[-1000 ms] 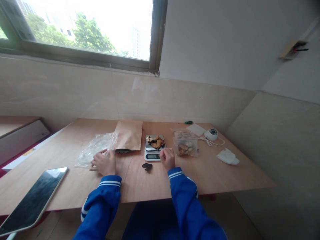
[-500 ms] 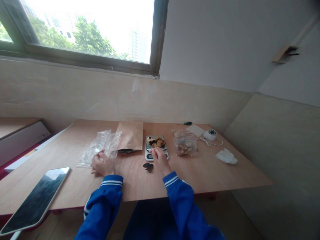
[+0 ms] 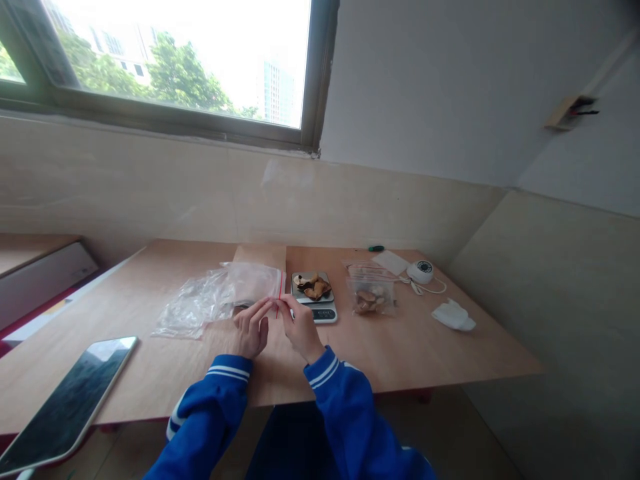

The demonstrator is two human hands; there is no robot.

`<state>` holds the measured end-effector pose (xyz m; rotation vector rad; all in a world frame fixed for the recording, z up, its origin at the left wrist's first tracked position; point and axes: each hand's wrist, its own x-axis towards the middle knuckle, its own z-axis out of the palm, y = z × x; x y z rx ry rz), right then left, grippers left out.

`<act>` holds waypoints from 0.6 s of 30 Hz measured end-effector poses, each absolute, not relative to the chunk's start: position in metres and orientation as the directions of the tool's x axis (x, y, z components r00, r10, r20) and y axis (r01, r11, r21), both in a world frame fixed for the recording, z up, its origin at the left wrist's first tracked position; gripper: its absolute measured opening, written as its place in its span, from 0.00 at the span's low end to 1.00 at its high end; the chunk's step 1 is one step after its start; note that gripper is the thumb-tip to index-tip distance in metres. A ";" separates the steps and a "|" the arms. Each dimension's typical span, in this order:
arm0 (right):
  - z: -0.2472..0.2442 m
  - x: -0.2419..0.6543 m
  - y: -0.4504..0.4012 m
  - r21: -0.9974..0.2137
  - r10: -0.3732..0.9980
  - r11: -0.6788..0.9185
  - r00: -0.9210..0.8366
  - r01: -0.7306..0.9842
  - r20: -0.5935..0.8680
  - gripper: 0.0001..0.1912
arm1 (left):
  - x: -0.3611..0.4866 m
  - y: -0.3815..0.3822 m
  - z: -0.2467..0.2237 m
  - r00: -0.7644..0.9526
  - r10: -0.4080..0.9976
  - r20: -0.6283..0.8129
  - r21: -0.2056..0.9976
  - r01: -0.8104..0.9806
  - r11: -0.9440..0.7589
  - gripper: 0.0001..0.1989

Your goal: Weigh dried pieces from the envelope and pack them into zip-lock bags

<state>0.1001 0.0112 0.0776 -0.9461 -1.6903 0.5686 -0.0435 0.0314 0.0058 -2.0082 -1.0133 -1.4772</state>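
Both forearms are extended forward over the front edge of the wooden table (image 3: 440, 360), covered by blue sleeves (image 3: 207, 407) with white-striped cuffs, and are angled inward so that the two hands are brought together near the middle. The left hand (image 3: 251, 328) is held low with its back turned upward, the fingers curved and pointed toward the right hand (image 3: 303, 330). The right hand is tilted to the left, its wrist raised a little off the tabletop, and the edge of a clear bag (image 3: 255, 283) is pinched between its thumb and forefinger, by the red strip. The left fingertips are set against the same edge, but the contact is small and blurred, so whether the bag is gripped or only steadied by them cannot be told.

The clear bag is stretched out to the left of the pinch, laid partly over a brown paper pouch (image 3: 260, 253), with crumpled clear plastic (image 3: 187, 310) spread beside it. Just beyond the right hand, a kitchen scale (image 3: 325, 315) is partly covered by the fingers; dried brown pieces (image 3: 316, 288) are heaped on its plate. A filled zip bag (image 3: 370, 299) is placed to the right of the scale.
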 end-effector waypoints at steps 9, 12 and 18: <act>0.078 0.103 0.011 -0.799 0.837 0.546 -0.183 0.251 0.515 0.12 | -0.045 0.041 -0.008 0.082 0.215 0.973 0.065 0.796 -0.601 0.17; 0.077 0.102 0.011 -0.838 0.868 0.496 -0.162 0.227 0.470 0.14 | -0.046 0.043 -0.008 0.075 0.200 0.977 0.076 0.754 -0.652 0.10; 0.071 0.126 0.026 -0.921 0.938 0.296 0.105 0.253 0.331 0.18 | -0.051 0.045 -0.005 -0.202 0.231 0.952 0.305 0.706 -0.640 0.03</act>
